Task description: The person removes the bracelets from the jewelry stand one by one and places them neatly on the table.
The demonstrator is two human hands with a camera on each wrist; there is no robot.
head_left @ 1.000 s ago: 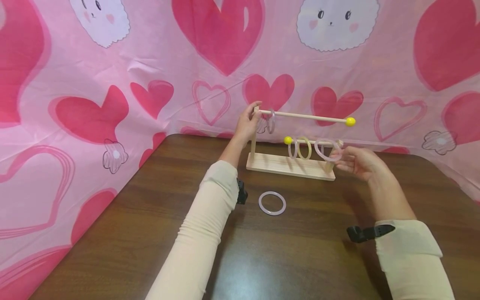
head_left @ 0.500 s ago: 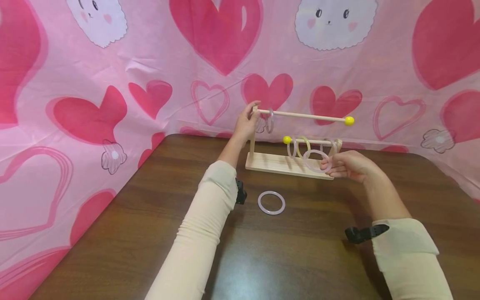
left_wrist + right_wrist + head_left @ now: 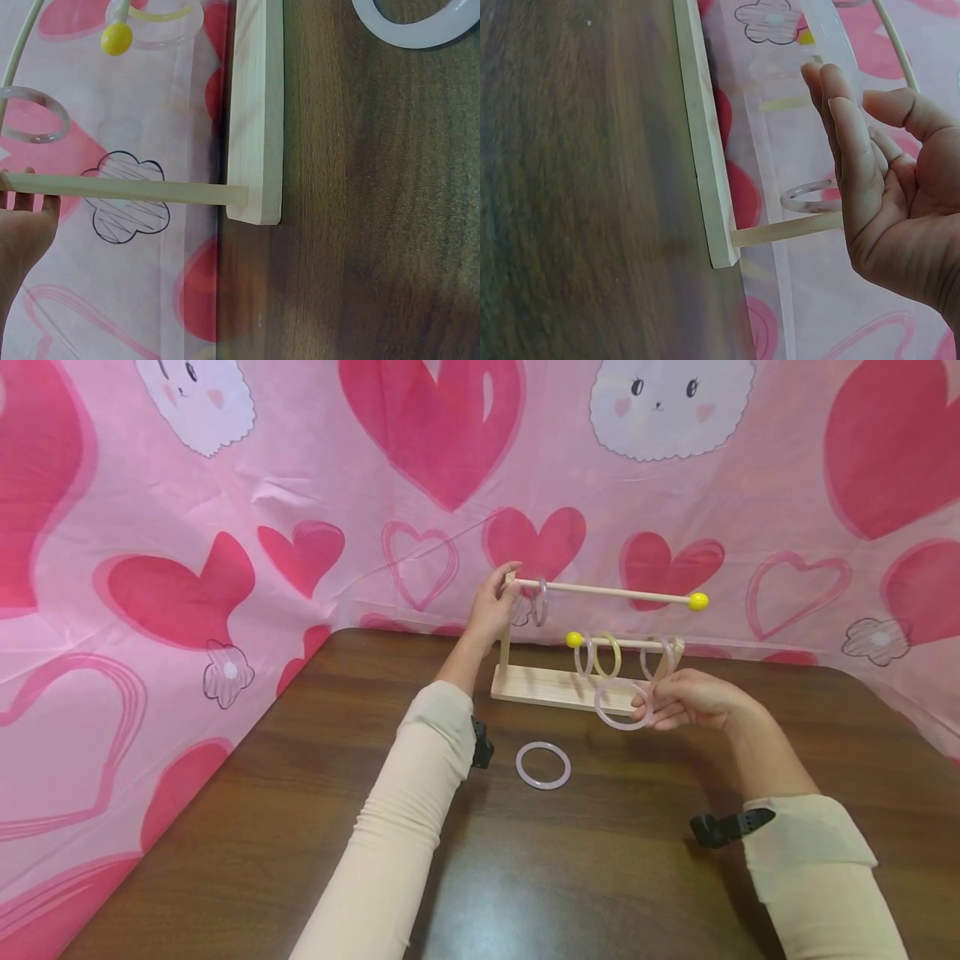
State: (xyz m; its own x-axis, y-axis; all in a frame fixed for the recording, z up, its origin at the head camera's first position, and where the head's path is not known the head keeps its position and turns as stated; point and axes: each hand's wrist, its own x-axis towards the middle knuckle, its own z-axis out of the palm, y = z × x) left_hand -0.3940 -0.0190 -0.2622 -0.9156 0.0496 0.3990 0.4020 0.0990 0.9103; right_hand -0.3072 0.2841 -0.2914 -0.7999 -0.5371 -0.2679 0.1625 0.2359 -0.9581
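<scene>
A wooden bangle stand (image 3: 555, 691) has two rods tipped with yellow balls. My left hand (image 3: 491, 610) grips the top of its left post (image 3: 150, 189). Between thumb and fingers, my right hand (image 3: 693, 700) pinches a translucent pink bangle (image 3: 615, 725), held in front of the base's right end and off the rods. On the upper rod (image 3: 615, 592) hangs a greyish-purple bangle (image 3: 537, 620). The lower rod (image 3: 632, 644) carries a pale pink bangle (image 3: 578, 661), a yellow bangle (image 3: 617, 660) and, near the right post, a pale bangle (image 3: 669, 657) partly behind my right hand.
A lilac bangle (image 3: 543, 786) lies flat on the dark wooden table (image 3: 585, 877), in front of the stand. Behind the table hangs a pink cloth (image 3: 300, 460) printed with hearts. Black camera straps (image 3: 731, 828) sit at both wrists.
My right hand has moved the pink bangle down and left, from beside the lower rod's right end to in front of the base. My left hand stays on the post.
</scene>
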